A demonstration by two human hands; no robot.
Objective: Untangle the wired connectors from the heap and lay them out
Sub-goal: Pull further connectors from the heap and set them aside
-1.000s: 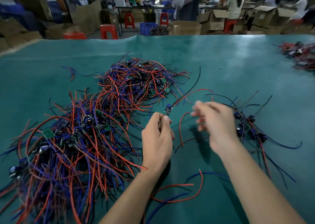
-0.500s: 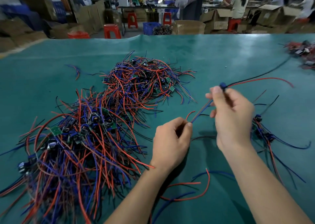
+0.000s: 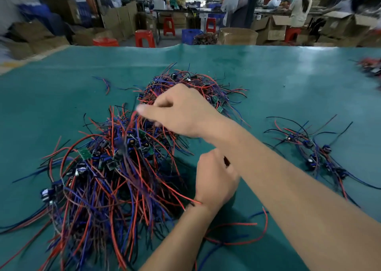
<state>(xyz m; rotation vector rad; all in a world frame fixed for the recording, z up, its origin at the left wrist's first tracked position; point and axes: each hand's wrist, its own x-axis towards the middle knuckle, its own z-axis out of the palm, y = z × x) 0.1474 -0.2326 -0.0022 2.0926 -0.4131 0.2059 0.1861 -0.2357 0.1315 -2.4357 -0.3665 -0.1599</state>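
Note:
A big heap of wired connectors point(image 3: 107, 177), red, blue and black leads with small blue plugs and green boards, covers the left half of the green table mat point(image 3: 288, 89). My right hand point(image 3: 181, 113) reaches left across the heap, its blurred fingertips pinched on a red wire point(image 3: 128, 126) lifted from the pile. My left hand point(image 3: 214, 180) rests beside the heap's right edge, under my right forearm, fingers curled shut; a small dark tip shows by the thumb. Several separated connectors point(image 3: 309, 149) lie in a loose row at the right.
Loose red and blue wires point(image 3: 237, 235) lie near the front edge, between my forearms. Another wire pile point(image 3: 369, 68) sits at the far right edge. Beyond the table are red stools point(image 3: 144, 38), cardboard boxes and people.
My right hand let go of the connector it held up at the right and swung left over the heap. My left hand stayed near the heap's right edge, still curled.

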